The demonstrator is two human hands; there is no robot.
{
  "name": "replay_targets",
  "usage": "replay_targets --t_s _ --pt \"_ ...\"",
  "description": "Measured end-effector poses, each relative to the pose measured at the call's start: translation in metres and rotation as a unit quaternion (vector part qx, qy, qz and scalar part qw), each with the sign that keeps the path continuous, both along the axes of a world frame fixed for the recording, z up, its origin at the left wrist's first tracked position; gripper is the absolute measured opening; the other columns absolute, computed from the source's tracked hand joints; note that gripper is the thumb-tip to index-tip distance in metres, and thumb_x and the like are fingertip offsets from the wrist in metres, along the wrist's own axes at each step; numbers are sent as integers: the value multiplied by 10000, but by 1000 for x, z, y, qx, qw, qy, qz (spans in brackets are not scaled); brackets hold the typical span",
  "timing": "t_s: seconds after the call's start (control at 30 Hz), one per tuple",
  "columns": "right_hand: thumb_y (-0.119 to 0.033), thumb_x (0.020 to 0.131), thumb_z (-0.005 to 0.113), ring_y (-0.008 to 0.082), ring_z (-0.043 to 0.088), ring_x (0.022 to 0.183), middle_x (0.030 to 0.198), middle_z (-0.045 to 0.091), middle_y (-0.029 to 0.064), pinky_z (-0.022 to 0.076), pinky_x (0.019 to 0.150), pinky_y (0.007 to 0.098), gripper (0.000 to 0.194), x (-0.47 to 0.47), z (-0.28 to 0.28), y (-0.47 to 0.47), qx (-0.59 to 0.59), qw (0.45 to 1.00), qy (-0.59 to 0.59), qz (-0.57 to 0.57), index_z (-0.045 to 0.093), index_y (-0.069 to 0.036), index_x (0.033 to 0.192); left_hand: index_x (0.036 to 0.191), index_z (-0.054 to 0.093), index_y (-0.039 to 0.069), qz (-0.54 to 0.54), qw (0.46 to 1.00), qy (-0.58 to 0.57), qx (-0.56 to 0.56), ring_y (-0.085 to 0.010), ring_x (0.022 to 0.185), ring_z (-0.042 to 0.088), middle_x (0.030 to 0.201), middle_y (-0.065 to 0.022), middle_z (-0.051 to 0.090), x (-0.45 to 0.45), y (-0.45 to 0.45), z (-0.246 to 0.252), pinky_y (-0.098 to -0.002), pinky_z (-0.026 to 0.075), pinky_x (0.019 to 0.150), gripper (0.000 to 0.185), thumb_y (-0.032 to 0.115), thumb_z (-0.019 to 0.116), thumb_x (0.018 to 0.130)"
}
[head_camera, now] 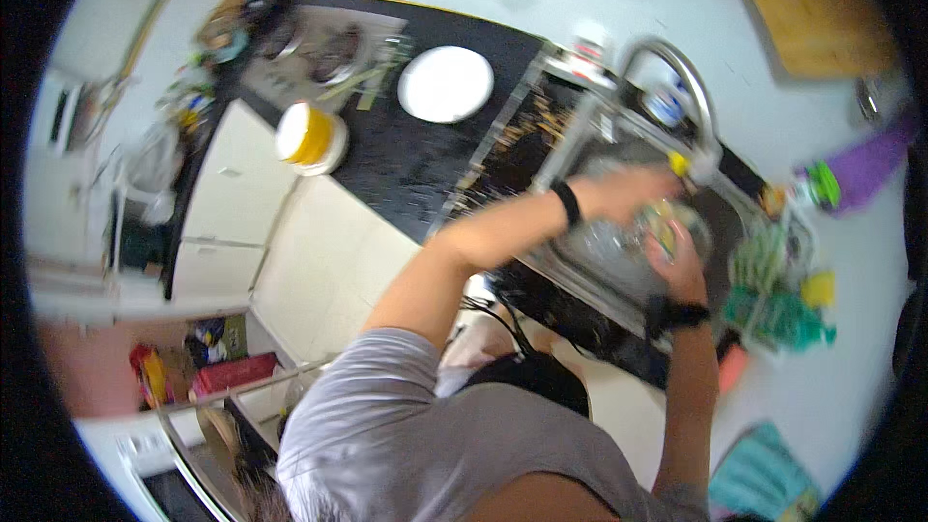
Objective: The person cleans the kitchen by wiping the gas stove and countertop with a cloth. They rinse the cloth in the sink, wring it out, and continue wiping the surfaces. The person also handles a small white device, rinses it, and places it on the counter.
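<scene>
My left hand, blurred by motion and with a black band on its wrist, is over the steel sink, close to the faucet's yellow-marked spout. Whether it grips anything is unclear. Beside it, lower right, my right hand holds a clear, rounded vessel, perhaps a glass or bowl. A small yellow-green thing shows at the fingers; its kind is too blurred to tell. Another clear item lies in the sink below my left hand. The curved metal faucet arches above the basin.
A white plate and a yellow-and-white container stand on the black counter to the left. Brown scraps lie beside the sink. Green mesh and a purple bottle are at right. A wooden board is at upper right.
</scene>
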State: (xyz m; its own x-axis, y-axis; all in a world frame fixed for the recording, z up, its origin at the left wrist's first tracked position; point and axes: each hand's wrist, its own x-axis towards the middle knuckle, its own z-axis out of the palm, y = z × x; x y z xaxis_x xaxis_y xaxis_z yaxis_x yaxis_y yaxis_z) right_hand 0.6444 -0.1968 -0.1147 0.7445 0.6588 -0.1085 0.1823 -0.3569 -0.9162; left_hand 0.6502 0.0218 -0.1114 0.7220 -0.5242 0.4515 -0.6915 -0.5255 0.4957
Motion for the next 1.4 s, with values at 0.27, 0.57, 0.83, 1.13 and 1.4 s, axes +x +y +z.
replay_targets --t_s 0.27,0.57,0.83,1.13,1.4 --pt "-181 725 701 182 579 717 825 602 40 467 633 305 309 32 10 10 -87 955 272 85 580 -36 968 1097 514 106 29 982 60 178 -301 814 638 938 -111 618 -24 -14 -1 -442 494 634 436 206 665 700" --pt "-232 678 716 373 619 805 859 636 186 492 666 434 336 17 -11 29 -313 901 -283 106 595 -51 934 758 629 67 123 912 317 228 -287 685 638 783 -110 653 -23 -34 1 -410 499 619 177 222 672 683" --pt "-238 771 620 358 578 759 794 566 167 467 658 442 277 6 -15 9 -197 908 -367 52 550 -53 964 613 480 141 22 725 663 -184 -71 479 395 560 58 436 -28 -29 -14 -238 323 432 278 278 679 751" --pt "-292 786 552 77 353 358 593 515 35 253 291 201 252 3 14 -8 77 860 496 -98 547 -66 898 1216 456 70 22 999 37 28 -333 1133 470 1305 -160 434 -68 -23 17 -431 383 941 605 92 671 651" --pt "-255 771 619 234 556 498 632 586 126 428 435 338 224 -3 28 16 -149 964 188 113 604 -43 841 1008 580 49 58 974 24 219 -319 662 619 787 -141 636 -56 -33 4 -410 481 542 342 185 647 701"
